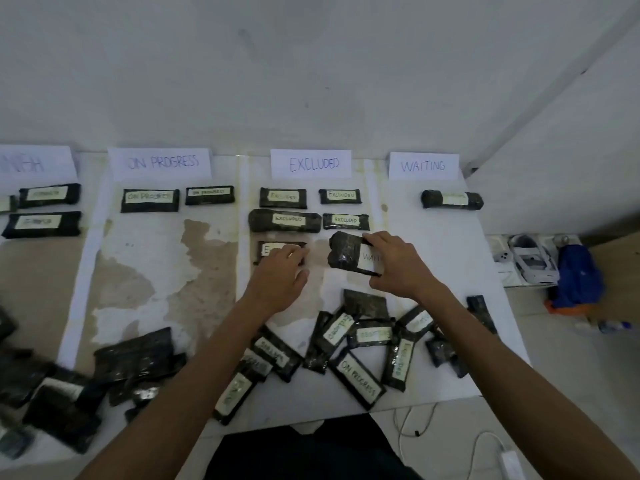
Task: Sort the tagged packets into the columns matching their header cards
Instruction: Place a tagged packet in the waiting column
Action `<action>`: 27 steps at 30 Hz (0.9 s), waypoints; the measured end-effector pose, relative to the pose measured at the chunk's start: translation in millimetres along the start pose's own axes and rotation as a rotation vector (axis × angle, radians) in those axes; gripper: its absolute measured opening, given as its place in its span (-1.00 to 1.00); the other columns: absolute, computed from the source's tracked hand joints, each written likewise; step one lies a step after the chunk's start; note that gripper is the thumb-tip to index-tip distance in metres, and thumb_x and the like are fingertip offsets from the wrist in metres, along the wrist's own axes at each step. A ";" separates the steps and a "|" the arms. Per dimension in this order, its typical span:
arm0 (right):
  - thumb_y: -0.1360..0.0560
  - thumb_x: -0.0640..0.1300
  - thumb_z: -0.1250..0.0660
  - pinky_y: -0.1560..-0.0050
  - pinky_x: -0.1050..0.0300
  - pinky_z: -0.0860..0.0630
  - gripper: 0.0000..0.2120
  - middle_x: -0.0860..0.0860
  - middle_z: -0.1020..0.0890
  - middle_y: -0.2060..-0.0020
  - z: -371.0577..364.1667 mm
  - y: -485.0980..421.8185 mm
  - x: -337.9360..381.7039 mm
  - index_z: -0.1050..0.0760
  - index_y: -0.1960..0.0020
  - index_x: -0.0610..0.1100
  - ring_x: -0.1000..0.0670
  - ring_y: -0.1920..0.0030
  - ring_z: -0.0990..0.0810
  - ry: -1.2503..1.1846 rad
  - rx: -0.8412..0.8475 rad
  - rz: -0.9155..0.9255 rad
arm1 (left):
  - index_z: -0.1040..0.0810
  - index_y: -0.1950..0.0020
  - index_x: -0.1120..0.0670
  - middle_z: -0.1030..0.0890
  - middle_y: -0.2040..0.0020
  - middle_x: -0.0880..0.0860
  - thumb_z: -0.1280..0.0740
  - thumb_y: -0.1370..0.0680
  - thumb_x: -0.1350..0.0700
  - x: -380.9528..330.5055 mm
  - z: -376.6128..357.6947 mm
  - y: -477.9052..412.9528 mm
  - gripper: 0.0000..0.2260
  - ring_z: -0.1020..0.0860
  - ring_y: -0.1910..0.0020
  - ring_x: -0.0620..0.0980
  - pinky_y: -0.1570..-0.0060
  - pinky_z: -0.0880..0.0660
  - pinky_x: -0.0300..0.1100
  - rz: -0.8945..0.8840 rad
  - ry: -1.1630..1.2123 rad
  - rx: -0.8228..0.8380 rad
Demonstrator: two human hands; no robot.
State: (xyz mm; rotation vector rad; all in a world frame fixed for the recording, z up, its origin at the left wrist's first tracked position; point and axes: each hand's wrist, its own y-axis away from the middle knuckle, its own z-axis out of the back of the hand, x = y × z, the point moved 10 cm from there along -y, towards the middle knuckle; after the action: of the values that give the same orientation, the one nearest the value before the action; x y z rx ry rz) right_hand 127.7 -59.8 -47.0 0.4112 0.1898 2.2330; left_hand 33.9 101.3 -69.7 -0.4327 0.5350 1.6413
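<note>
Sorting under way: left hand [278, 275] rests, fingers loose, on a dark wrapped EXCLUDED packet [268, 249] in its column; right hand [394, 268] grips a dark WAITING-tagged packet [346, 252], next due right, under the white WAITING card [423, 165].

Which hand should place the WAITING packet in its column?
Right. The right hand grips the WAITING packet, and the WAITING card lies on its side; the left hand touches an EXCLUDED packet.

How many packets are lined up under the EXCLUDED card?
5: top-left packet, top-right packet, second-row left packet, second-row right packet, and a third-row packet partly under the left hand. The right hand holds a WAITING packet, not counted.
</note>
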 end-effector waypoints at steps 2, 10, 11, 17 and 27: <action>-0.25 -0.12 -0.45 -0.15 -0.06 -0.40 -0.21 -0.07 -0.43 -0.30 7.3 -0.9 -32.1 -0.25 -0.44 -0.10 -0.16 -0.20 -0.45 -0.001 -0.011 -0.010 | -0.38 -0.36 0.13 -0.46 -0.30 0.13 -0.13 -0.53 0.02 -16.7 -15.7 -16.6 -0.58 -0.43 -0.23 0.14 -0.20 -0.41 0.02 0.001 -0.004 0.018; -0.28 -0.20 -0.44 -0.19 -0.09 -0.38 -0.25 -0.08 -0.44 -0.30 11.6 -11.7 -163.3 -0.26 -0.43 -0.12 -0.16 -0.22 -0.44 0.001 0.016 -0.032 | -0.34 -0.39 0.12 -0.44 -0.33 0.14 -0.22 -0.54 0.09 -86.1 -95.9 -88.0 -0.58 -0.41 -0.26 0.17 -0.23 -0.38 0.06 0.004 0.010 0.112; -0.28 -0.20 -0.44 -0.19 -0.09 -0.38 -0.25 -0.09 -0.44 -0.29 10.6 -14.4 -180.3 -0.26 -0.43 -0.12 -0.16 -0.23 -0.43 0.002 0.023 -0.036 | -0.35 -0.39 0.12 -0.44 -0.33 0.14 -0.20 -0.53 0.07 -94.4 -107.0 -97.9 -0.57 -0.42 -0.24 0.17 -0.20 -0.40 0.07 0.001 0.010 0.123; -0.33 -0.18 -0.44 -0.26 -0.09 -0.29 -0.28 -0.09 -0.41 -0.33 10.8 -33.6 -267.6 -0.25 -0.44 -0.13 -0.16 -0.30 -0.39 0.015 0.030 -0.065 | -0.36 -0.38 0.11 -0.45 -0.31 0.12 -0.21 -0.52 0.10 -142.1 -165.3 -160.6 -0.58 -0.43 -0.23 0.16 -0.16 -0.43 0.03 -0.052 -0.012 0.160; -0.33 -0.22 -0.45 -0.27 -0.14 -0.31 -0.33 -0.11 -0.44 -0.32 -6.4 -70.2 -310.9 -0.30 -0.39 -0.14 -0.16 -0.29 -0.41 0.016 0.040 -0.023 | -0.33 -0.40 0.16 -0.40 -0.35 0.17 -0.24 -0.52 0.17 -153.8 -210.2 -209.1 -0.57 -0.38 -0.28 0.18 -0.17 -0.39 0.02 -0.059 -0.073 0.225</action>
State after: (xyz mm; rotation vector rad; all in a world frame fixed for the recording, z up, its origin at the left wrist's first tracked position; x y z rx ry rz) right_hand 361.3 -254.2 -143.1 0.4108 0.2470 2.2133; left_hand 256.9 -123.7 -175.4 -0.2199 0.6379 1.5146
